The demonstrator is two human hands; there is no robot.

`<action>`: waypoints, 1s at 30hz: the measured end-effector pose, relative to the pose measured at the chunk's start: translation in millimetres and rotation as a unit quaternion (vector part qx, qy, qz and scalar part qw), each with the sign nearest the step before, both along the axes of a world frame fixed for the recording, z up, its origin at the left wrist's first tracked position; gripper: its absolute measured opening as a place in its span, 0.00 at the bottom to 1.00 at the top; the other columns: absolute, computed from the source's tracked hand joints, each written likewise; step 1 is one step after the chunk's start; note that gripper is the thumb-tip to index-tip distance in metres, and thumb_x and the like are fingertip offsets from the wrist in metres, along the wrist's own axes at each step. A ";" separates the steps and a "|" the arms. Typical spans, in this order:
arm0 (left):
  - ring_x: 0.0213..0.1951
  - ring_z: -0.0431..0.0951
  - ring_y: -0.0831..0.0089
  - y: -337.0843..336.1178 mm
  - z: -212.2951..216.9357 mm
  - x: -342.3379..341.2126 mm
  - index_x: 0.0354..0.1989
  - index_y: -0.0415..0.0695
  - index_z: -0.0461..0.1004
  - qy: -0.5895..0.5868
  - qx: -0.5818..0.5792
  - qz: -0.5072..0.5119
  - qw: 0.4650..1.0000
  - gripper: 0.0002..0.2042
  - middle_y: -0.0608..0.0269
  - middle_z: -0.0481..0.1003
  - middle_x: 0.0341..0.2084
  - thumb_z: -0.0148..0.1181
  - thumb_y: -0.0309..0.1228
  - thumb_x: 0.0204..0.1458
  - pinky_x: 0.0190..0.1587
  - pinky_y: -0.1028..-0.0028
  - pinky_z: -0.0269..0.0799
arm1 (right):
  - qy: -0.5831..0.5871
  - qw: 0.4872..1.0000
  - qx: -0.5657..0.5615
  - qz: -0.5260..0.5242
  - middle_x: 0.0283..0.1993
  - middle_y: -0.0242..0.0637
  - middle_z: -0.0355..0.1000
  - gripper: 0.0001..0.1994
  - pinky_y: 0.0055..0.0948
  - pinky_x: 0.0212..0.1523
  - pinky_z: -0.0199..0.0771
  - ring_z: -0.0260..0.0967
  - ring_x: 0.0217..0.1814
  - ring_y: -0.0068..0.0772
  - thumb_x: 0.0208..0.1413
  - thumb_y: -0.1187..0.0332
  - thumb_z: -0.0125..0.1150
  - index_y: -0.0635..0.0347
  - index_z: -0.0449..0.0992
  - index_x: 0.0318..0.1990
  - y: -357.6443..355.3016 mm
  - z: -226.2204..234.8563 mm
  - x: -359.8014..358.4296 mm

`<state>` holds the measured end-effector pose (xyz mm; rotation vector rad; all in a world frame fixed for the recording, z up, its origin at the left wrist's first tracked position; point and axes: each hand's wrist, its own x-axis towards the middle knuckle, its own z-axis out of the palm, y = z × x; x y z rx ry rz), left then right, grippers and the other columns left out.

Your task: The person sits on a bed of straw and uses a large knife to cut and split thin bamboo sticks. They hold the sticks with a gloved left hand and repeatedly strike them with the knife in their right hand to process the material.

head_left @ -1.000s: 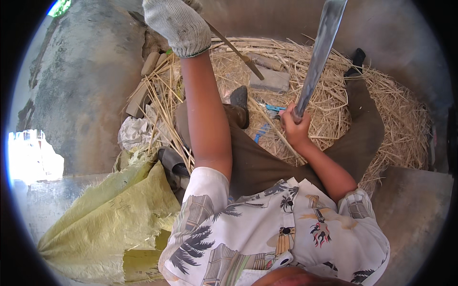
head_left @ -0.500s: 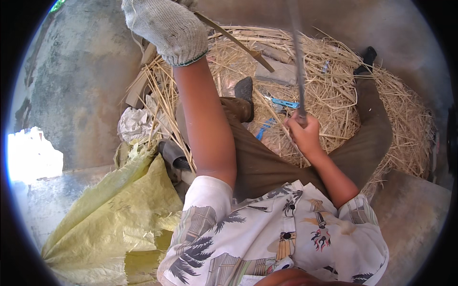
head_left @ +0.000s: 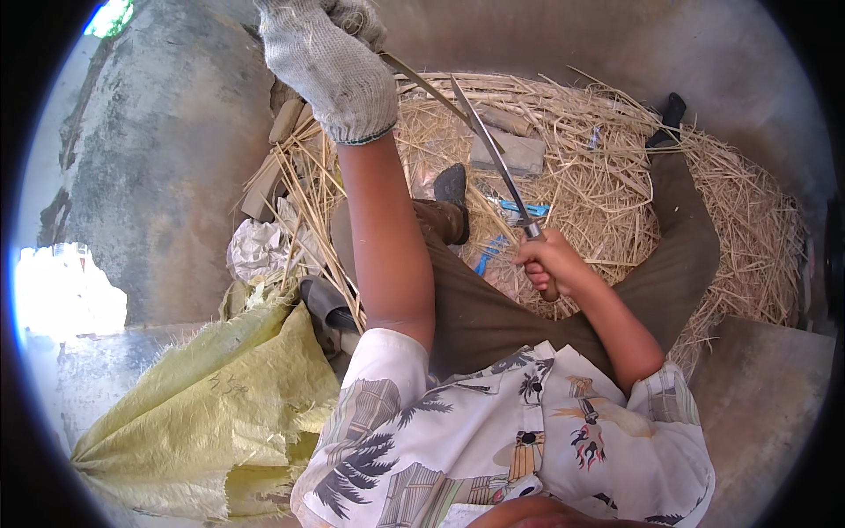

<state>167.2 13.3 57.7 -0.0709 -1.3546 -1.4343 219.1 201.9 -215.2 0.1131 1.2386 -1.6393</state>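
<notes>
My left hand, in a grey-white knitted glove with a green hem, reaches up to the top edge of the view. It is closed on a thin bamboo strip that slants down to the right. My bare right hand wraps round the wooden handle of a long narrow knife. The blade points up and left, its upper part crossing the free end of the strip; whether they touch I cannot tell. Below the blade lie a blue-handled tool and another blue item, its kind unclear.
A thick bed of shavings surrounds my outstretched legs. A brick-like block lies beyond my foot. To the left are upright strips, crumpled paper, a dark sandal and a yellow woven sack. Concrete walls stand around.
The knife has swung from upright to a leftward tilt, its blade now across the strip. My left hand with the strip has shifted slightly right and down.
</notes>
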 end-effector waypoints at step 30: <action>0.13 0.53 0.84 7.9 2.2 -0.6 0.17 0.55 0.56 -0.006 0.044 0.007 0.999 0.27 0.78 0.51 0.11 0.54 0.57 0.63 0.16 0.79 0.48 | -0.254 0.934 -0.251 0.030 0.12 0.23 0.53 0.10 0.25 0.11 0.54 0.48 0.08 0.18 0.55 0.74 0.52 0.50 0.62 0.25 7.1 -14.5 -7.4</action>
